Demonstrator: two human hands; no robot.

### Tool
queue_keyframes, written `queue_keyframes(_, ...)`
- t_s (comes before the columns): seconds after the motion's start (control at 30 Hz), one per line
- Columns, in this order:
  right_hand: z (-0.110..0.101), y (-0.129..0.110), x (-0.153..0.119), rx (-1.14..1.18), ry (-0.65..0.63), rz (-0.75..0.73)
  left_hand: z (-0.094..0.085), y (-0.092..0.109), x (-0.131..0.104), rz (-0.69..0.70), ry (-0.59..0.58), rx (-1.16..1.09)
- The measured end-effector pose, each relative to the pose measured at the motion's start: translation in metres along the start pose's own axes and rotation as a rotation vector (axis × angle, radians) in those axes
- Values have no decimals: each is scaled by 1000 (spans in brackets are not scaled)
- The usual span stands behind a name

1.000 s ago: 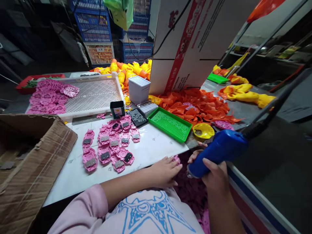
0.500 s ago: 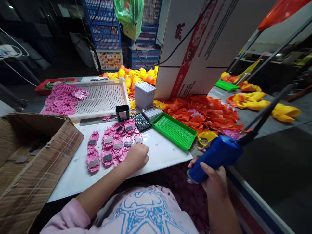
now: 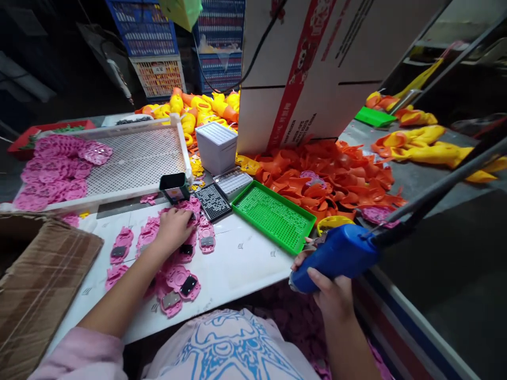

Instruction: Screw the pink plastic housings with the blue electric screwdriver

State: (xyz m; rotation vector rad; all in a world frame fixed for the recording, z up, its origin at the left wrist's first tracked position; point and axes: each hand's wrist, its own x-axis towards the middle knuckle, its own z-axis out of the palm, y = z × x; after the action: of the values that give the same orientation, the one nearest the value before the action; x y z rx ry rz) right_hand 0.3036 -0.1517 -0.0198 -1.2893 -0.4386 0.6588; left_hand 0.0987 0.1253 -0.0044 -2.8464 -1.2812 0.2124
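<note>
My left hand (image 3: 174, 229) is among the pink plastic parts (image 3: 206, 236) on the white board. Its fingers curl down onto the parts beside a small dark box (image 3: 174, 187), and the fingertips are partly hidden. Several of these parts carry a grey or black rectangular plate, as the nearer one (image 3: 188, 286) does. My right hand (image 3: 332, 290) is wrapped round a blue power screwdriver (image 3: 336, 258) held past the board's right front corner. The tool's metal tip points left and down, and a dark cable or rod leads away from its rear.
A green perforated tray (image 3: 273, 216) with small pieces and a black tray (image 3: 214, 202) lie behind the board. Orange parts (image 3: 285, 169) heap by a tall carton (image 3: 301, 74). A white crate (image 3: 130, 153) holds pink parts. An open cardboard box (image 3: 51, 264) stands left.
My left hand has moved left and away from me, from the board's front middle to the rear pink parts. My right hand still grips the screwdriver. The view has shifted.
</note>
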Motion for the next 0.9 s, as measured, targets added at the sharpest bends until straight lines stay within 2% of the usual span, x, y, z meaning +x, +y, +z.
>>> queue_keyframes(0.17,-4,-20,22,54,-73,17,-4,17,-20,28,64,-10)
queue_keyframes(0.23,-1,-31,39,96,-105,-21,-2,34,-35,137,221,-118)
queue_keyframes(0.3,8,-41,64,146,-135,-79,4,57,-48,303,272,-225)
queue_keyframes(0.4,32,-48,109,239,-175,-122,15,93,-57,438,224,-317)
queue_keyframes(0.5,64,-40,153,245,-239,-39,28,118,-54,500,100,-343)
queue_keyframes(0.6,92,-21,185,222,-302,-32,38,124,-47,517,0,-333)
queue_keyframes(0.67,103,-6,197,202,-341,-44,44,123,-44,521,-24,-320)
queue_keyframes(0.77,110,10,202,172,-392,-52,49,120,-42,520,-15,-314)
queue_keyframes(0.9,108,17,199,184,-414,-59,51,125,-43,482,-10,-336)
